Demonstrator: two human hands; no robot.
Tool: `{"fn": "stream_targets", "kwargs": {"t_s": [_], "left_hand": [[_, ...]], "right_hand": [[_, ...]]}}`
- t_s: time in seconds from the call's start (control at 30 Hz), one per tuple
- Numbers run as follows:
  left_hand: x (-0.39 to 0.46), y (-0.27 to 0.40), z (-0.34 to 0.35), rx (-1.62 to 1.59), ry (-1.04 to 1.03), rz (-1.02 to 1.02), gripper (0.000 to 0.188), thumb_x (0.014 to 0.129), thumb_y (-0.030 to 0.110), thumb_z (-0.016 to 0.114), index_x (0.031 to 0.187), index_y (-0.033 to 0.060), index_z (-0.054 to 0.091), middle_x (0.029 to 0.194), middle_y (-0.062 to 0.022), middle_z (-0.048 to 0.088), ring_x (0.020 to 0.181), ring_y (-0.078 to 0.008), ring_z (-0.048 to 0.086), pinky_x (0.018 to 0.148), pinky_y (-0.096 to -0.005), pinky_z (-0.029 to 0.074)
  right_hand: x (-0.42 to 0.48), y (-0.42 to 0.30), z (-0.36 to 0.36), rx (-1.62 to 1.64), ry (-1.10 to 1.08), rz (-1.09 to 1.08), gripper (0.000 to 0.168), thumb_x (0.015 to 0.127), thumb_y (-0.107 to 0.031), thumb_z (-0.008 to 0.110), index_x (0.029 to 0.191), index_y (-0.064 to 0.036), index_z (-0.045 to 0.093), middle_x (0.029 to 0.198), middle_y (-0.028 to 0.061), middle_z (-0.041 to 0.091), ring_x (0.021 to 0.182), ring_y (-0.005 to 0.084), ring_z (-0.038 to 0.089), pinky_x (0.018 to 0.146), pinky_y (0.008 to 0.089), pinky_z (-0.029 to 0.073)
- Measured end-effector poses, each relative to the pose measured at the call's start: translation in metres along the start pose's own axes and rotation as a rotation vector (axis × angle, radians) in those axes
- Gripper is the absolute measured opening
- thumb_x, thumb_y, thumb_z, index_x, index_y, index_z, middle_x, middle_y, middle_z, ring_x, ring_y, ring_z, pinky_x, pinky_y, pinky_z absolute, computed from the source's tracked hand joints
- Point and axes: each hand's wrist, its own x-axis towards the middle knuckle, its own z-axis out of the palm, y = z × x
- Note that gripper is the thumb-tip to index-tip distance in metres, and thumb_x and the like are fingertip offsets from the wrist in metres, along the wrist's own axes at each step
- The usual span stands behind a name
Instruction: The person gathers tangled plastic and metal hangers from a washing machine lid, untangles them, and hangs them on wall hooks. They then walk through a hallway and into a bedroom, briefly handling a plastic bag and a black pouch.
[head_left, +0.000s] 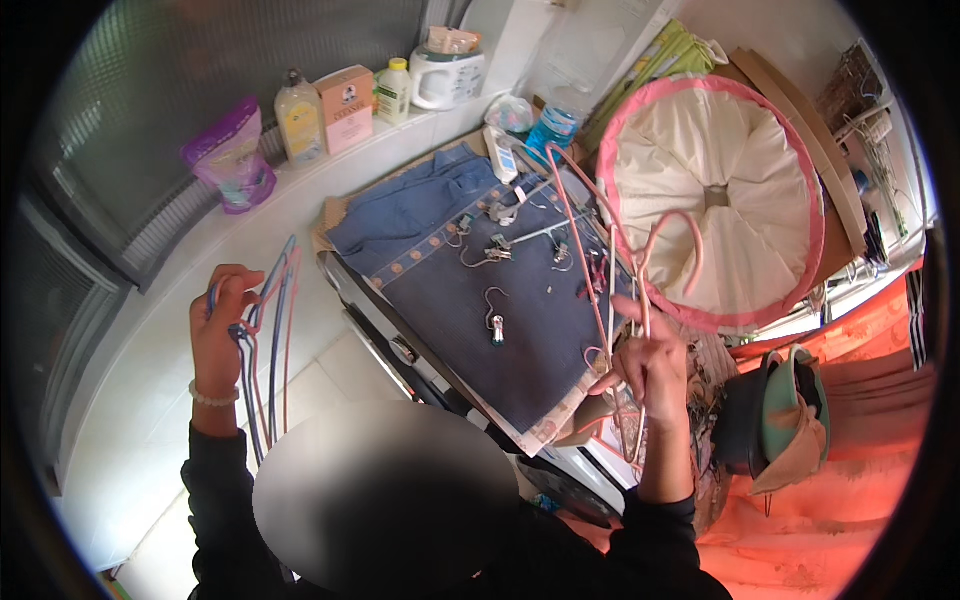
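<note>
My left hand (217, 334), with a pale bead bracelet at the wrist, grips several clothes hangers near their hooks. Among them are a blue hanger (276, 330) and a pink hanger (287, 352), hanging at the far left. My right hand (656, 367) has pink hangers (574, 214) in its grasp, upright over the right edge of a dark blue cloth (457, 322). Some of its fingers are extended. A metal clip with a hook (498, 330) lies on the cloth between my hands. Other hooked clips (499, 247) are scattered farther back.
The cloth covers an appliance with a knob (403, 349). A ledge behind holds a purple pouch (236, 161), a pink box (346, 112) and a white jug (446, 82). A round pink-rimmed fabric hamper (802, 225) stands right. Hats (780, 420) hang before a red-orange curtain (870, 465).
</note>
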Motion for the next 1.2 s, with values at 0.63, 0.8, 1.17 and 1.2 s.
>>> {"fn": "stream_targets", "kwargs": {"t_s": [0.63,0.8,1.17,1.2], "left_hand": [[-0.039,0.056,0.006,0.078,-0.082,0.177,0.016,0.086,0.006,0.048,0.089,-0.0006,0.063,0.098,0.0004,0.047,0.076,-0.0078,0.046,0.068,-0.0219,0.037],[-0.076,0.074,0.011,-0.008,-0.069,0.176,0.021,0.077,-0.005,0.054,0.094,0.0014,0.064,0.104,-0.0029,0.038,0.094,-0.0158,0.047,0.081,-0.0285,0.041],[-0.131,0.07,-0.039,0.47,0.137,0.377,0.034,0.069,0.001,0.065,0.103,-0.0005,0.062,0.111,-0.0056,0.045,0.095,-0.0161,0.047,0.085,-0.0262,0.037],[-0.133,0.066,-0.053,0.545,0.191,0.453,0.033,0.07,0.003,0.066,0.103,-0.0012,0.062,0.103,-0.0041,0.046,0.089,-0.015,0.047,0.079,-0.0246,0.038]], "right_hand": [[0.16,0.011,0.137,-0.536,-0.627,-0.688,0.044,0.054,-0.019,0.069,0.045,-0.005,0.028,0.042,0.008,0.028,0.04,0.0222,0.028,0.041,0.0343,0.021],[0.16,0.034,0.239,-0.586,-1.027,-0.634,0.044,0.056,-0.021,0.063,0.045,-0.003,0.025,0.041,0.0073,0.022,0.04,0.0181,0.022,0.041,0.0354,0.02],[0.107,0.07,0.377,-0.373,-1.248,-0.846,0.025,0.063,-0.022,0.067,0.081,-0.007,0.057,0.074,0.0085,0.056,0.072,0.0272,0.052,0.065,0.0354,0.042],[0.098,0.073,0.393,-0.308,-1.096,-0.965,0.023,0.065,-0.02,0.067,0.081,-0.007,0.056,0.078,0.0086,0.056,0.077,0.0281,0.051,0.068,0.0349,0.042]]}}
